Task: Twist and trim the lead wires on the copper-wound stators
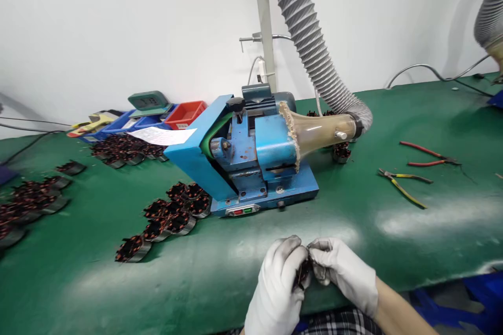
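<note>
Stator (303,272) clasped between both gloved hands' grips, left (279,282), right (341,272); no legible writing.

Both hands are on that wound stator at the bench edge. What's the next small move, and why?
Probably lift the stator toward the blue machine: left hand and right hand both grip it at the near table edge, apart from the machine, while more stators lie beside it.

Wound stator (303,272) mostly hidden between gloved fingers (293,264)
</note>
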Tool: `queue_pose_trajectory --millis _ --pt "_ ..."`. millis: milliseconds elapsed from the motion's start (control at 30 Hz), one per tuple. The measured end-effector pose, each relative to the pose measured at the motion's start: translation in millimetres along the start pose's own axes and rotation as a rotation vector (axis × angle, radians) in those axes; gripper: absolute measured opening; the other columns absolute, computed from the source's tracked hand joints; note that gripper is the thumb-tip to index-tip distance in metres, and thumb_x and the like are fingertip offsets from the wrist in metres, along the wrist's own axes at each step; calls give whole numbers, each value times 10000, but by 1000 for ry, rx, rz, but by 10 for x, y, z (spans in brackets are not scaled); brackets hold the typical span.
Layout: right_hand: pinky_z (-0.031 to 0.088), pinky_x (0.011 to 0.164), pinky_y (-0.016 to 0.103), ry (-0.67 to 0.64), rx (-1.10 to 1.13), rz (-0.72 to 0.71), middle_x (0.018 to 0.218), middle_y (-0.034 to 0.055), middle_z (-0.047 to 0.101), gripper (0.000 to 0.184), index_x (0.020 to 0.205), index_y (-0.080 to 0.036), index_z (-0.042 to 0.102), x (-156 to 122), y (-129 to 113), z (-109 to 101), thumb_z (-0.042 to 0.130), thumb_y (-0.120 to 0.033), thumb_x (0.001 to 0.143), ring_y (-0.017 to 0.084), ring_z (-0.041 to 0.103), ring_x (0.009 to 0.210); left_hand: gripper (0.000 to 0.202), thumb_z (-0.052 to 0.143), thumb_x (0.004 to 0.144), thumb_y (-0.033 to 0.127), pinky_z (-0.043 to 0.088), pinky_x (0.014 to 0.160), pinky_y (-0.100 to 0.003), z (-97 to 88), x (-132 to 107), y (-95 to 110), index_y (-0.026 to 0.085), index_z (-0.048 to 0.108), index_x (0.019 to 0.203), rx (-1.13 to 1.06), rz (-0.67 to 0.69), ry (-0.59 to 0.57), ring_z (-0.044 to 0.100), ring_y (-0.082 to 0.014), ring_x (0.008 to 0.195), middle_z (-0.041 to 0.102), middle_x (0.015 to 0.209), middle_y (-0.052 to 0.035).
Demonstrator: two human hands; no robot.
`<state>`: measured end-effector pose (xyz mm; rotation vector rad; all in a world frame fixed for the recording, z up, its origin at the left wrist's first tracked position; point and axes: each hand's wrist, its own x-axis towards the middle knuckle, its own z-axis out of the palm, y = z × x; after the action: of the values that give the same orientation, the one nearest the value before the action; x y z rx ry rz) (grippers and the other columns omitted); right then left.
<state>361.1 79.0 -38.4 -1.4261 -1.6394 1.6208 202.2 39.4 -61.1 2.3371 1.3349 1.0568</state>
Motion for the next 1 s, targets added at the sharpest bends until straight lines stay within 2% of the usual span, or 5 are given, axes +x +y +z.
queue_pose_trajectory --millis 167,367,500,633,1000 --pt "422 621 303 -93 -287 -114 732 67 563 141 718 -149 618 48 -90 -170 497 -210 757 169 514 626 530 748 537 116 412 983 -437 -122 125 -21 210 567 1027 -186 -387 -304 434 -287 1208 581 1146 -86" --pt "426 653 290 -350 -1076 -351 873 90 609 319 915 -192 692 78 -114 -752 477 -40 735 189 573 697 579 794 481 141 390 994 -415 -229 212 -88 210 604 1024 -226 -399 -394 457 -286 1185 557 1175 -88" --pt "397 833 227 158 -1091 0 959 37 639 207 914 -244 711 145 60 -1562 517 -209 849 160 580 912 608 774 514 163 411 972 -405 -232 215 -14 207 552 1078 -238 -325 -347 476 -271 1160 570 1155 -81" --pt "344 879 434 696 -1145 303 1262 229 462 524 1248 -103 525 230 294 -2169 443 -469 882 360 435 1142 356 668 685 153 425 950 -384 -120 235 149 194 561 1022 -157 -257 -211 521 -227 1081 570 1139 -74" --pt "374 758 431 919 -1086 509 1060 239 557 616 1085 -109 597 239 535 -2128 420 -621 792 385 532 960 182 468 761 66 404 690 -340 47 276 251 212 576 757 78 -386 -302 504 -195 769 570 812 -15"
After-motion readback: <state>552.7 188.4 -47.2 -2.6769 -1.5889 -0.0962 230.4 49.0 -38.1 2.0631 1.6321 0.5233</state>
